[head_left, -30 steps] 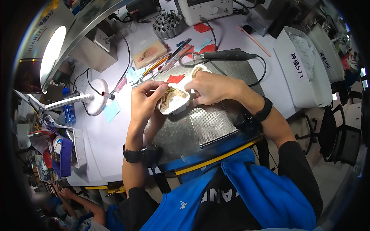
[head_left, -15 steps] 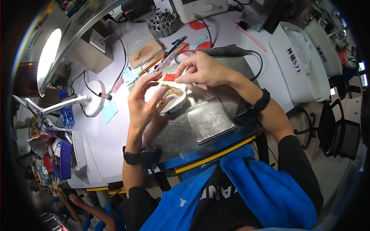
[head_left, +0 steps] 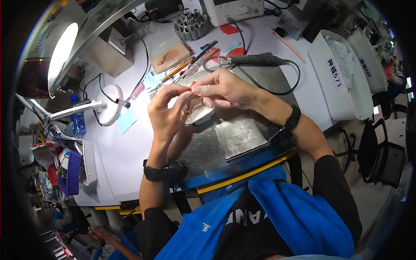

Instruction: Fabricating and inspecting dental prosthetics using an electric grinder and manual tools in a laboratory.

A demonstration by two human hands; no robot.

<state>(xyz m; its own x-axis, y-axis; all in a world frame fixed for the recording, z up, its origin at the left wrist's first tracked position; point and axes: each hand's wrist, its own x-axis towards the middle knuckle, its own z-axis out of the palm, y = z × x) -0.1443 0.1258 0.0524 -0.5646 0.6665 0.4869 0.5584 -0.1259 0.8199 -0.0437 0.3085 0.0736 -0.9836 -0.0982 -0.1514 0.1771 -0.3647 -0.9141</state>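
Hands: two, the wearer's own, meeting over the metal board (head_left: 199,154); one black band on each wrist.
Left hand (head_left: 165,106): thumb and forefinger curled in, tips near the cast's far edge; cannot tell if the grip is clamped on anything.
Right hand (head_left: 229,90): thumb and forefinger drawn together at the left fingertips; anything between them too small to make out, so the grip's hold cannot be told.
Cast (head_left: 201,114): one, a pale dental arch in a white base, on or just above the board, beneath both hands; far and left parts covered by fingers.
Mesh plate (head_left: 240,135): one, silver, lying on the board near the cast, on its right.
Handpiece (head_left: 262,60): one, dark, across the board's far part; cord looping to the right.
Red scraps: at least three; one (head_left: 229,29) in plain sight by the control unit (head_left: 236,12), another (head_left: 193,82) mostly behind the fingers.
Pens: several, overlapping beside the box (head_left: 171,58); count unsure, perhaps four or more.
Bur stand (head_left: 190,27): one, grey, round, many shanks, too crowded to count.
White bins: two at right, the nearer (head_left: 318,73) holding papers, the farther partly hidden behind it.
Lamp (head_left: 64,60): one, lit, left of the worktop (head_left: 115,160).
Blue note (head_left: 126,121): one, lying near the lamp's foot.
Control unit: one, cut off by the upper edge.
Co-worker: hands (head_left: 99,234) at lower left, dim; what they hold is unclear.
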